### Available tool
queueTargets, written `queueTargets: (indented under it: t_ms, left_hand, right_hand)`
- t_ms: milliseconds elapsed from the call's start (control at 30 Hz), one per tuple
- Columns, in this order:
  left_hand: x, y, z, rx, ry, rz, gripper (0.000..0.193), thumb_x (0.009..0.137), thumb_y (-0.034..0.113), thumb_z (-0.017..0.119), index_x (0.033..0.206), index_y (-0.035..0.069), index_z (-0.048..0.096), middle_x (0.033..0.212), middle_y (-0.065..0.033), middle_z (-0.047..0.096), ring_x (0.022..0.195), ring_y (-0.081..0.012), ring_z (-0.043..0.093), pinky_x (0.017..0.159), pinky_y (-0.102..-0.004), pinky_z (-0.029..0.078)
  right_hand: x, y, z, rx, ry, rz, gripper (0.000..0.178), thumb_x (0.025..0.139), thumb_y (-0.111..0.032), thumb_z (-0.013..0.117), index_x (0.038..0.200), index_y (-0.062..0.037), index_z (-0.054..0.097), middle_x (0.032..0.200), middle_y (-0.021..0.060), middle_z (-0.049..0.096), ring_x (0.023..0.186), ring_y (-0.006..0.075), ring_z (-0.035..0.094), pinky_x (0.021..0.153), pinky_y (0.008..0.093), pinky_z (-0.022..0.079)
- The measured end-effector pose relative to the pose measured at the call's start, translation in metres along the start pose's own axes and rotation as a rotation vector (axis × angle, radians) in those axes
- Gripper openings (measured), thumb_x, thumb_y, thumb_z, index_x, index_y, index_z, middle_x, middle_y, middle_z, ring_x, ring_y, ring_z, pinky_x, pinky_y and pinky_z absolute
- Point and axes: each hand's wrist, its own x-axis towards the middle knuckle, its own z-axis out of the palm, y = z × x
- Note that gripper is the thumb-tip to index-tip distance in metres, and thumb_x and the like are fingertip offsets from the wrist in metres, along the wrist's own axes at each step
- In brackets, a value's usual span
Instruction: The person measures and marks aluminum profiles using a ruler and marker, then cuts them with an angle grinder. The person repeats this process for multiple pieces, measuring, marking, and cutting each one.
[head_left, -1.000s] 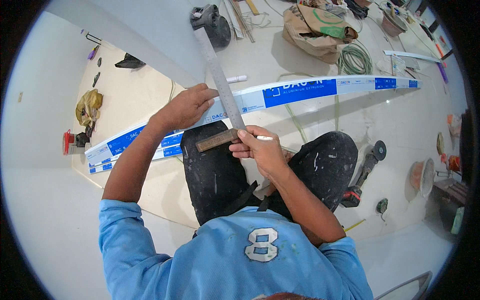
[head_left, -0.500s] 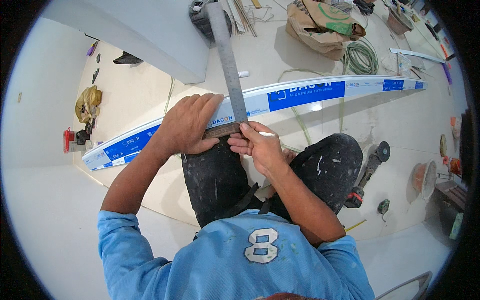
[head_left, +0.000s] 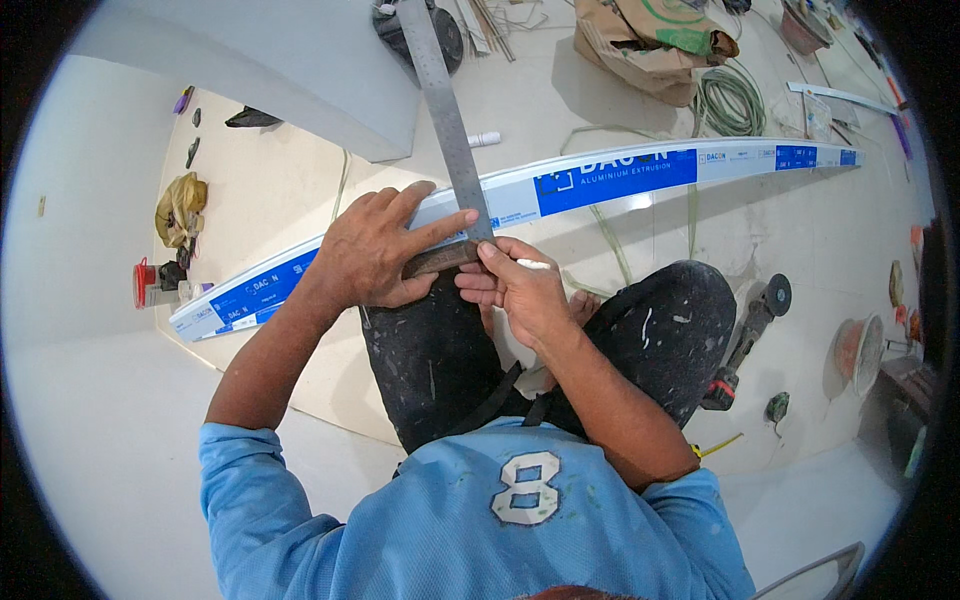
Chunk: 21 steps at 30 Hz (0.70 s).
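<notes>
A long aluminium profile (head_left: 730,160), wrapped in blue and white film, lies across my knees. A metal try square (head_left: 450,130) rests on it, its blade pointing away from me and tilted slightly left. My left hand (head_left: 375,245) is closed over the profile and the square's brown stock (head_left: 440,260), with the index finger stretched onto the blade and the thumb at the stock. Beside the square's corner, my right hand (head_left: 525,300) is closed around a slim white pen (head_left: 533,265). Its thumb is at the base of the blade; the pen's tip is hidden.
A white column (head_left: 330,80) stands ahead on the left. On the floor are a brown paper sack (head_left: 640,50), a coiled green hose (head_left: 728,103), a small white tube (head_left: 484,139), an angle grinder (head_left: 750,340) by my right knee, and a bucket (head_left: 858,355) at the right.
My left index finger has stretched out onto the square's blade. The far end of the blade appears slightly further left. My right hand stays at the square's corner with the pen.
</notes>
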Motion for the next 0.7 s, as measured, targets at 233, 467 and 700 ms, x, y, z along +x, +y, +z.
queueTargets:
  t_ms: [233, 467, 700]
  left_hand:
    - [0.000, -0.002, 0.003, -0.012, 0.024, 0.011, 0.100, 0.080, 0.040, 0.091, 0.170, 0.052, 0.049, 0.148, -0.0204, 0.065, 0.114, -0.0363, 0.074, 0.096, -0.0494, 0.065]
    - [0.001, 0.000, 0.001, -0.007, -0.081, -0.037, 0.104, 0.079, 0.038, 0.091, 0.171, 0.053, 0.047, 0.153, -0.0210, 0.061, 0.121, -0.0376, 0.072, 0.104, -0.0524, 0.063]
    - [0.000, 0.001, 0.000, -0.040, -0.089, -0.054, 0.107, 0.076, 0.036, 0.092, 0.171, 0.054, 0.046, 0.155, -0.0213, 0.060, 0.126, -0.0389, 0.071, 0.109, -0.0539, 0.062]
  right_hand:
    - [-0.001, -0.002, -0.001, -0.004, -0.008, -0.005, 0.033, 0.115, -0.021, 0.069, 0.133, 0.0069, 0.068, 0.112, 0.0182, 0.077, 0.095, 0.0284, 0.084, 0.080, 0.0386, 0.074]
    - [-0.005, -0.009, 0.003, -0.134, 0.051, 0.011, 0.030, 0.116, -0.022, 0.067, 0.131, 0.0033, 0.070, 0.108, 0.0162, 0.079, 0.095, 0.0262, 0.084, 0.081, 0.0382, 0.072]
    - [-0.047, -0.013, -0.024, -0.878, 0.204, -0.700, 0.026, 0.113, -0.015, 0.062, 0.125, 0.0058, 0.072, 0.100, 0.0099, 0.075, 0.080, 0.0166, 0.073, 0.072, 0.0335, 0.062]
